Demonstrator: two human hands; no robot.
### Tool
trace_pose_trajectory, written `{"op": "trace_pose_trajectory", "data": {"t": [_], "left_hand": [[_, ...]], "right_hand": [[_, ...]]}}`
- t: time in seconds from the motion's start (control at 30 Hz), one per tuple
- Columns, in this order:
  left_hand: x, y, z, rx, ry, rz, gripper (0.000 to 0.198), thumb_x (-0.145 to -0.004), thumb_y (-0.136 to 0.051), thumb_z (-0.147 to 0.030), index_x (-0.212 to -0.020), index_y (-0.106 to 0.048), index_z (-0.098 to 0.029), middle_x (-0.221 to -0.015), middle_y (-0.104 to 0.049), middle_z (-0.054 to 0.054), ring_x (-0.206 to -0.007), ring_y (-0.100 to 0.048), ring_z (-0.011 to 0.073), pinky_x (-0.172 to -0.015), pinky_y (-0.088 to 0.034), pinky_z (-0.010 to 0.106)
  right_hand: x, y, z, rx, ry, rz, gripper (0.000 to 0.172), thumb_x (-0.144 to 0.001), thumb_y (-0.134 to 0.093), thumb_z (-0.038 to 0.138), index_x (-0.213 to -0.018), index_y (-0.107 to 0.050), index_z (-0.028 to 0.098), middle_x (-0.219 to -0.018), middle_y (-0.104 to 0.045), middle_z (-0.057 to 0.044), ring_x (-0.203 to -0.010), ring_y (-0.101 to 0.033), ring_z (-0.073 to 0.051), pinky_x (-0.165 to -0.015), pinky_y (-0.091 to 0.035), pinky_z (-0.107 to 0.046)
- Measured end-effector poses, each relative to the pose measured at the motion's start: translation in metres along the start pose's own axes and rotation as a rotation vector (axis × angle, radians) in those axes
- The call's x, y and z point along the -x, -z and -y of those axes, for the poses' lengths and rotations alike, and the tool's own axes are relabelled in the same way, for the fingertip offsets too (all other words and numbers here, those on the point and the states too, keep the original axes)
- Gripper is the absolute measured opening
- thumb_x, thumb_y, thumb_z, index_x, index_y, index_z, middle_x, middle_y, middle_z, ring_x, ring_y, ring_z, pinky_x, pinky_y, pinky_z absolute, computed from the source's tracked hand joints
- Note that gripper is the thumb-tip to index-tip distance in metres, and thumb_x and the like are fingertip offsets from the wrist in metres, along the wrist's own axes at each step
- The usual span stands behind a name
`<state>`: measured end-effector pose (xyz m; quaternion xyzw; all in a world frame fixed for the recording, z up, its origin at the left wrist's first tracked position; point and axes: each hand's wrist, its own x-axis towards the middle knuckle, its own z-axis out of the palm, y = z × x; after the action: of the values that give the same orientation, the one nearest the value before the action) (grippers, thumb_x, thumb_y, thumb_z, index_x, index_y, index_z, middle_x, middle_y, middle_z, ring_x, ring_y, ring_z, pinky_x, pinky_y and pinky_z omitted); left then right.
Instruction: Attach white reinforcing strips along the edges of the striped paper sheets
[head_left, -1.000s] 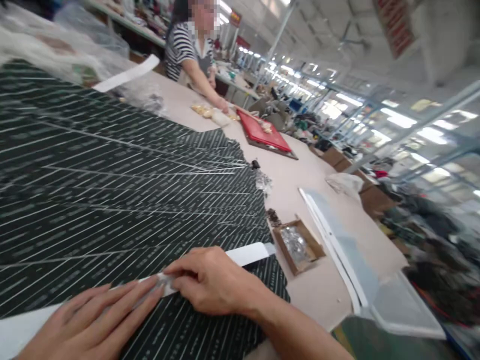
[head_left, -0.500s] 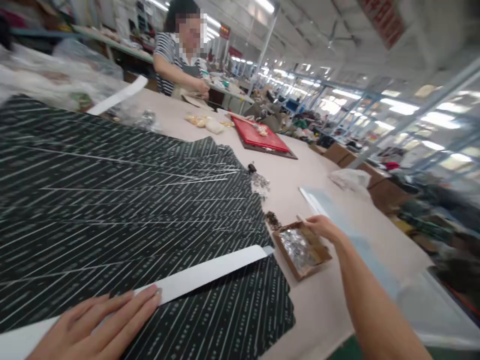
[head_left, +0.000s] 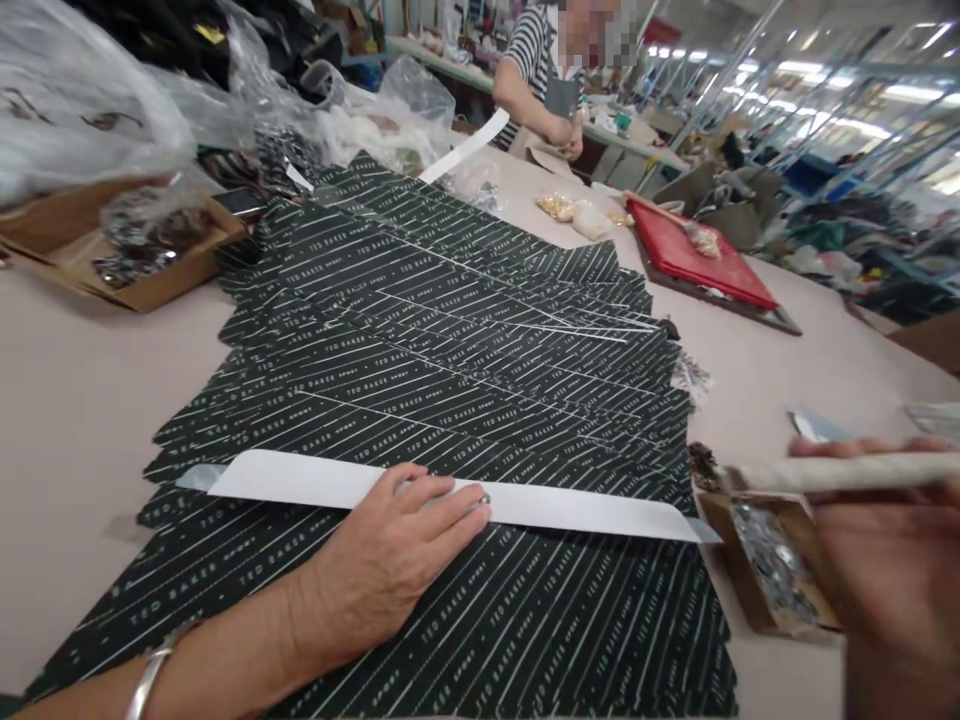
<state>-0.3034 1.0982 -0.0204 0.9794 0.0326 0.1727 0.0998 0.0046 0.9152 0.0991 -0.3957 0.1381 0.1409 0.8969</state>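
My left hand [head_left: 409, 545] lies with fingers stretched out over a long white strip [head_left: 592, 508], pressing it on dark fabric pieces [head_left: 465, 390] with white diagonal lines and lettering. A tiny shiny piece shows by its fingertips, too small to name. At the right edge my right hand [head_left: 892, 540], blurred, is closed around a pale, wrapped-looking stick [head_left: 847, 472]. The stick's end points left, above a small cardboard box [head_left: 829, 600] of shiny metal parts. Beside the box lies a small heap of dark bits [head_left: 703, 466].
A larger cardboard box [head_left: 169, 290] of bagged metal parts stands left, near clear plastic bags [head_left: 97, 90]. A red tray [head_left: 705, 255] and small bags of gold parts [head_left: 556, 206] lie farther back. Across the table stands a person [head_left: 532, 75] in stripes, handling a beige piece.
The view has swung left and down. My right hand has lifted from the small box with the stick and come nearer the camera. My left hand stays on the white strip.
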Motion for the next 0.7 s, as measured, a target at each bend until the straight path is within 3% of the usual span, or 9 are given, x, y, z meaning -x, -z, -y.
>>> {"op": "trace_pose_trajectory", "data": {"t": [0.03,0.1,0.17,0.27,0.5,0.7], "left_hand": [[0.0,0.0,0.0,0.002,0.0,0.003,0.035,-0.101,-0.034,-0.018,-0.128,-0.056,-0.019,-0.136,-0.057,-0.001,-0.116,-0.05,0.0213,-0.1,-0.029,0.044],[0.001,-0.001,0.0,0.009,0.005,0.013,0.035,-0.101,-0.034,-0.018,-0.129,-0.055,-0.018,-0.138,-0.056,-0.001,-0.117,-0.048,0.0219,-0.1,-0.029,0.045],[0.001,-0.003,0.0,0.02,0.019,0.026,0.035,-0.1,-0.037,-0.018,-0.131,-0.053,-0.018,-0.14,-0.054,-0.001,-0.118,-0.047,0.0224,-0.101,-0.029,0.045],[0.003,-0.005,0.001,0.027,0.01,0.024,0.034,-0.101,-0.038,-0.02,-0.132,-0.051,-0.017,-0.139,-0.054,-0.001,-0.116,-0.048,0.0227,-0.1,-0.03,0.046],[0.001,-0.003,0.002,0.026,0.009,0.024,0.032,-0.103,-0.036,-0.024,-0.13,-0.052,-0.017,-0.135,-0.056,0.0,-0.111,-0.05,0.0209,-0.098,-0.031,0.044],[0.0,0.001,0.002,0.029,0.008,0.027,0.033,-0.102,-0.036,-0.022,-0.13,-0.053,-0.016,-0.135,-0.056,0.001,-0.109,-0.051,0.0214,-0.097,-0.033,0.045]], "right_hand": [[0.015,-0.005,-0.023,0.058,0.007,0.171,0.037,-0.085,-0.04,0.013,-0.106,-0.069,0.019,-0.081,-0.072,-0.009,-0.076,-0.071,-0.018,-0.067,-0.06,-0.04],[0.039,-0.013,-0.069,0.076,-0.169,0.279,0.026,-0.076,-0.045,0.015,-0.091,-0.066,0.015,-0.07,-0.064,-0.007,-0.059,-0.063,-0.015,-0.054,-0.059,-0.037],[0.055,-0.015,-0.108,0.048,-0.324,0.307,0.014,-0.08,-0.051,0.023,-0.068,-0.057,0.018,-0.052,-0.048,0.003,-0.043,-0.049,-0.01,-0.042,-0.051,-0.029],[0.06,-0.012,-0.144,-0.001,-0.383,0.278,0.042,-0.088,-0.055,0.033,-0.052,-0.037,0.02,-0.04,-0.028,0.01,-0.031,-0.029,-0.006,-0.033,-0.036,-0.022],[0.052,0.001,-0.168,0.037,-0.344,0.329,0.041,-0.081,-0.063,0.024,-0.054,-0.033,0.021,-0.038,-0.027,0.013,-0.029,-0.027,-0.006,-0.034,-0.031,-0.02],[0.054,-0.001,-0.172,0.048,-0.328,0.265,0.039,-0.08,-0.061,0.022,-0.054,-0.031,0.021,-0.038,-0.026,0.013,-0.028,-0.026,-0.006,-0.032,-0.031,-0.019]]}}
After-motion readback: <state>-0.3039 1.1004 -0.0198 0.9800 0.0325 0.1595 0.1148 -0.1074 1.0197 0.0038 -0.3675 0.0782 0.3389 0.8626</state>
